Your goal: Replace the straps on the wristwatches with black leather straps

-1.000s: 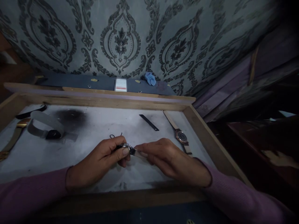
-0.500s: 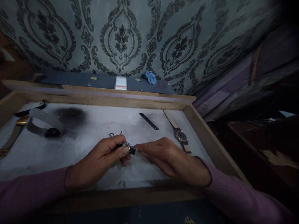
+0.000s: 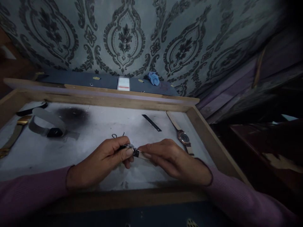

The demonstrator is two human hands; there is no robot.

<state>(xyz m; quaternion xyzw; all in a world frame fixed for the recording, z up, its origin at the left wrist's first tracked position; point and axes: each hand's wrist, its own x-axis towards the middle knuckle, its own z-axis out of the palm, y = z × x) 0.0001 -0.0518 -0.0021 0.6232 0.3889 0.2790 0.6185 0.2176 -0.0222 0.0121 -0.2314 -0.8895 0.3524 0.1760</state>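
Observation:
My left hand [image 3: 104,162] pinches a wristwatch [image 3: 131,147] with a shiny metal case between thumb and fingers, above the white tray bottom. From the case a strap [image 3: 142,155], dark near the watch and pale further out, runs toward my right hand [image 3: 169,157]. The right fingers are closed around the strap's far part, and the index fingertip reaches close to the case. A thin bright line shows by that fingertip, too small to name. Just behind the left hand lies a thin black loop [image 3: 114,136], partly hidden.
A shallow wooden tray [image 3: 213,142] surrounds the work. Inside lie a black blade-like strip [image 3: 151,123], a watch with a brown and cream strap [image 3: 183,137], a grey-banded watch [image 3: 56,132] and a gold watch [image 3: 23,120]. A blue crumpled cloth [image 3: 153,78] sits on the ledge behind.
Both hands and the watch keep almost the same grip and place. The view has shifted very slightly, and the right fingers have moved a little over the strap.

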